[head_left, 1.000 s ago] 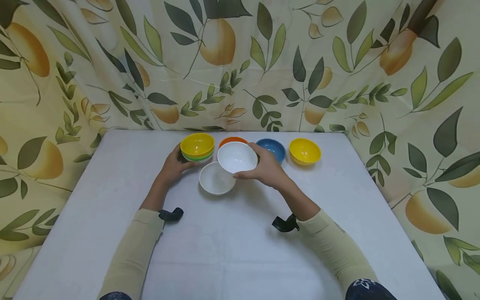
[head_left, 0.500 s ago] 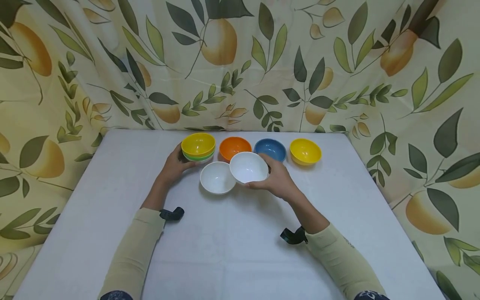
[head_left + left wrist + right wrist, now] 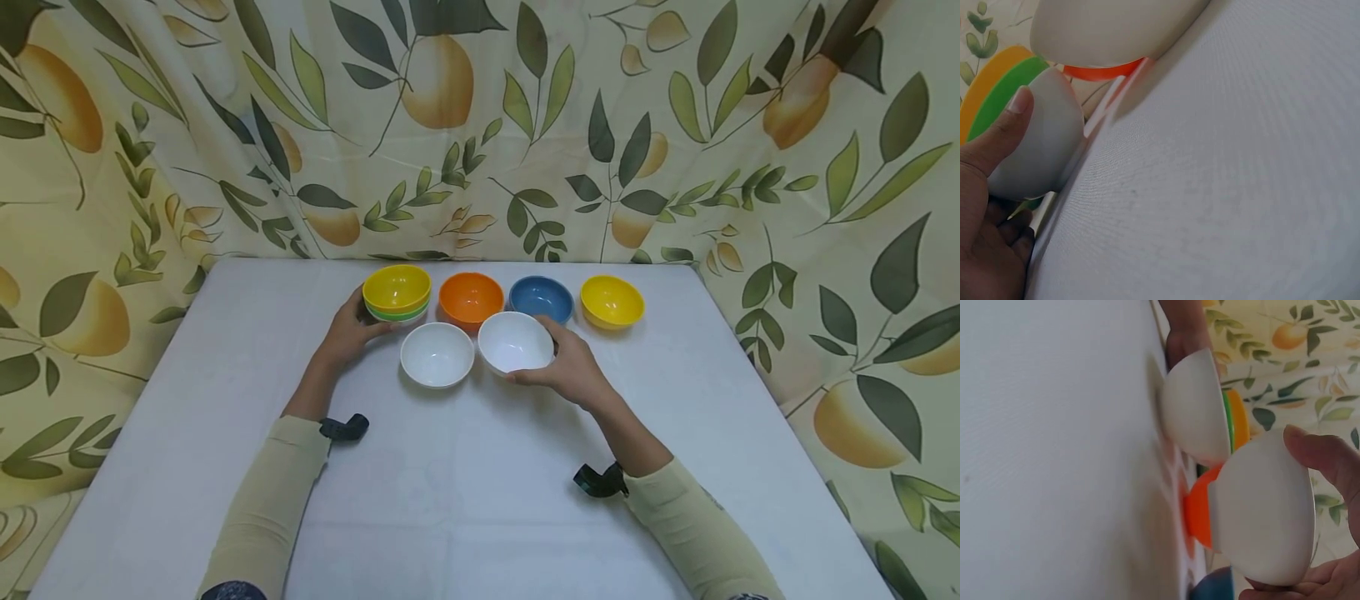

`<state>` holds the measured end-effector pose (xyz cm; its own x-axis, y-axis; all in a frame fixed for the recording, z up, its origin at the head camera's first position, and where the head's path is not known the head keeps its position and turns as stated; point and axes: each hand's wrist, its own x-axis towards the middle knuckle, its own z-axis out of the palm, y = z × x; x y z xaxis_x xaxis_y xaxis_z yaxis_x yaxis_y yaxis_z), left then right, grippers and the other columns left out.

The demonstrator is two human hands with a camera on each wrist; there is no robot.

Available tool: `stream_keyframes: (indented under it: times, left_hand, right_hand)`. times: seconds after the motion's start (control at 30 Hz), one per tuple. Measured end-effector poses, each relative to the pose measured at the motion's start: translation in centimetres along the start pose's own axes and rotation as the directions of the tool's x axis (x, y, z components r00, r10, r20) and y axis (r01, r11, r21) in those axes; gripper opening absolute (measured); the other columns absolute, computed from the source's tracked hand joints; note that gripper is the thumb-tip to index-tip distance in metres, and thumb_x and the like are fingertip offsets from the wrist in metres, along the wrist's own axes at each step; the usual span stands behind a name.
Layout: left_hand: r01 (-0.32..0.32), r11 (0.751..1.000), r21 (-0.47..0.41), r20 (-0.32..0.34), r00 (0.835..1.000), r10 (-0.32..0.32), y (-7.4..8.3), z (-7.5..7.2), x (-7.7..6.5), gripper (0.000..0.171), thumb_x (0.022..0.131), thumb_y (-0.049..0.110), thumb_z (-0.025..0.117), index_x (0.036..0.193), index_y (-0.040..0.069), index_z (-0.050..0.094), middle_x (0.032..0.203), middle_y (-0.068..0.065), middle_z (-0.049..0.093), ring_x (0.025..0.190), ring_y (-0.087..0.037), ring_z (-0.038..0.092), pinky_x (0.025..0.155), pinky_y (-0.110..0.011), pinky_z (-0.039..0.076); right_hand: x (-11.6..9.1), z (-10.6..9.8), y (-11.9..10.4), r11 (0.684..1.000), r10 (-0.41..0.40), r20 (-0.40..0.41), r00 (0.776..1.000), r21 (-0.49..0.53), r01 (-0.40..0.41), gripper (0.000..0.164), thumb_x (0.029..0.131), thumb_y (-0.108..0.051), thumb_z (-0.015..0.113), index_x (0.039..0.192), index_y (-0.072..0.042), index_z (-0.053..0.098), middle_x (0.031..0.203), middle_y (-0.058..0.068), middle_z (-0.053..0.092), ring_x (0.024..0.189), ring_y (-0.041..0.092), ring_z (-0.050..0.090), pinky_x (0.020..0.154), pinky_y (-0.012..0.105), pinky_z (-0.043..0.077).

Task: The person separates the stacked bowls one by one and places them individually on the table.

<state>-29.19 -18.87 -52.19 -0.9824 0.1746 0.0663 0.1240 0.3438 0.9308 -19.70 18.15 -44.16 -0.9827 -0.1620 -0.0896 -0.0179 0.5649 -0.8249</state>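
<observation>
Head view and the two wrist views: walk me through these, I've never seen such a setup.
No robot here: a person works with two bare hands. The widest picture comes from a camera on the head. The left wrist camera and right wrist camera give the tilted close-ups.

The left hand holds a bowl stack: yellow on top, then green, then white. The right hand holds a white bowl. On the white table sit another white bowl, an orange bowl, a blue bowl and a separate yellow bowl.

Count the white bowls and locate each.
3: bottom bowl in the stack the left hand holds; middle bowl on the table; held bowl in the right hand. Nested ones might hide.
</observation>
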Motion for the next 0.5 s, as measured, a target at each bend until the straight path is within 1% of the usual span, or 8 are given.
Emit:
stream_keyframes:
  times: [0.17, 0.3, 0.5]
  left_hand:
    - [-0.002, 1.0, 0.004, -0.004, 1.0, 0.002, 0.1, 0.0, 0.0, 0.101, 0.089, 0.026, 0.088, 0.168, 0.015, 0.025, 0.17, -0.01, 0.032, 0.155, -0.031, 0.03, 0.128, -0.05, 0.023]
    - [-0.004, 1.0, -0.002, -0.01, 1.0, 0.004, 0.0, 0.0, 0.0, 0.1, 0.089, 0.025, 0.088, 0.167, 0.015, 0.026, 0.169, -0.009, 0.033, 0.154, -0.031, 0.032, 0.128, -0.05, 0.024]
    - [-0.005, 1.0, -0.004, -0.007, 1.0, 0.005, -0.1, 0.0, 0.1, 0.101, 0.089, 0.025, 0.088, 0.168, 0.015, 0.026, 0.169, -0.01, 0.034, 0.154, -0.032, 0.032, 0.127, -0.051, 0.024]
  right_hand:
    - [-0.1, 0.0, 0.7, 1.0, 0.022, -0.008, 1.0, -0.007, -0.023, 0.098, 0.072, -0.033, 0.099, 0.152, -0.01, 0.048, 0.147, 0.014, 0.055, 0.129, 0.038, 0.053, 0.104, 0.057, 0.054]
    - [-0.2, 0.2, 1.1, 0.999, 0.043, -0.012, 0.999, -0.007, -0.043, 0.101, 0.071, -0.032, 0.1, 0.153, -0.009, 0.046, 0.148, 0.016, 0.054, 0.13, 0.039, 0.052, 0.106, 0.058, 0.052]
    - [-0.1, 0.6, 2.4, 0.999, 0.045, -0.017, 0.999, -0.018, -0.045, 0.106, 0.072, -0.03, 0.1, 0.156, -0.006, 0.041, 0.151, 0.019, 0.051, 0.131, 0.04, 0.051, 0.108, 0.059, 0.05]
